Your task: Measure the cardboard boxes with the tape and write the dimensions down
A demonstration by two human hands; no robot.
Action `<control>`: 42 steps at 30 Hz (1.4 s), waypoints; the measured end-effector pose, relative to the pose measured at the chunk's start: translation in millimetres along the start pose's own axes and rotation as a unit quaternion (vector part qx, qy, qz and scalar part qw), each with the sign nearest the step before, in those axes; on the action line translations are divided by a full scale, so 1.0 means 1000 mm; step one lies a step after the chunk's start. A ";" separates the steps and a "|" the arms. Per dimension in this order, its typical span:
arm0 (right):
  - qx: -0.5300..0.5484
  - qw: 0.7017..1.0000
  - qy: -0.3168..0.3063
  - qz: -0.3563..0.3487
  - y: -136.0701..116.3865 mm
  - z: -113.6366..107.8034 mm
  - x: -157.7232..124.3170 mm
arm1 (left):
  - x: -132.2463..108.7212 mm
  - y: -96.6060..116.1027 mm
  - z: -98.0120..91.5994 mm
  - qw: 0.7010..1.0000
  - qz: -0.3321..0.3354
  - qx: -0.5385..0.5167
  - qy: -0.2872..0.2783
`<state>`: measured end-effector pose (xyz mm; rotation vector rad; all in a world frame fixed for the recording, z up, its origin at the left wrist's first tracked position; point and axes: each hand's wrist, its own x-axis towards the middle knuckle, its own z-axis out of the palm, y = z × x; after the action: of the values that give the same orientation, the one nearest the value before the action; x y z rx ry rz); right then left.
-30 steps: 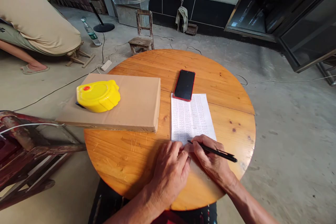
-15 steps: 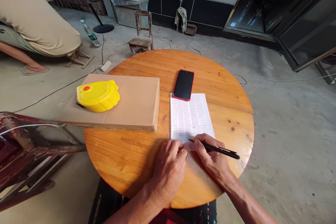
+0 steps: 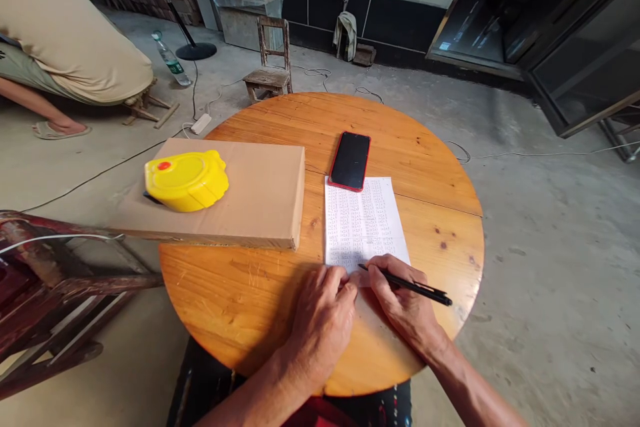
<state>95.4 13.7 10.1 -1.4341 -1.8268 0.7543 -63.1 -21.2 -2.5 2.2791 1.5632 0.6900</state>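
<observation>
My right hand (image 3: 403, 300) is closed round a black pen (image 3: 413, 287), its tip resting on the bottom of a white sheet (image 3: 361, 223) covered in rows of small writing. My left hand (image 3: 320, 323) lies beside it with fingers curled, fingertips pressing on the sheet's lower left corner. A red-cased phone (image 3: 351, 161) lies face up, dark, at the top edge of the sheet. All rest on a round wooden table (image 3: 430, 167).
A flat cardboard box (image 3: 260, 193) overhangs the table's left side, with a yellow tape measure (image 3: 186, 180) on it. A red metal frame (image 3: 55, 280) stands at left. A small wooden chair (image 3: 271, 60), floor cables and another person's leg (image 3: 30, 103) lie beyond.
The pen has shifted slightly in my right hand, small writing motions at the sheet's bottom. My left hand stays put on the paper.
</observation>
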 end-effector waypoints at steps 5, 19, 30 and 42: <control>0.016 1.000 -0.012 0.000 0.000 -0.002 -0.001 | 0.000 0.000 0.000 1.000 -0.004 -0.003 0.000; 0.016 1.000 0.021 0.008 0.004 -0.002 -0.001 | 0.001 0.000 0.000 1.000 -0.010 0.009 -0.021; 0.012 1.000 0.017 0.021 0.004 -0.001 -0.001 | 0.002 0.003 -0.001 1.000 -0.011 -0.001 -0.010; -0.017 0.999 0.031 0.004 0.004 0.001 -0.001 | 0.001 0.001 0.000 1.000 -0.007 -0.003 -0.002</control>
<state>97.4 13.9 6.0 -1.4701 -1.7956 0.6779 -61.9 -20.5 -2.2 2.2610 1.5720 0.6840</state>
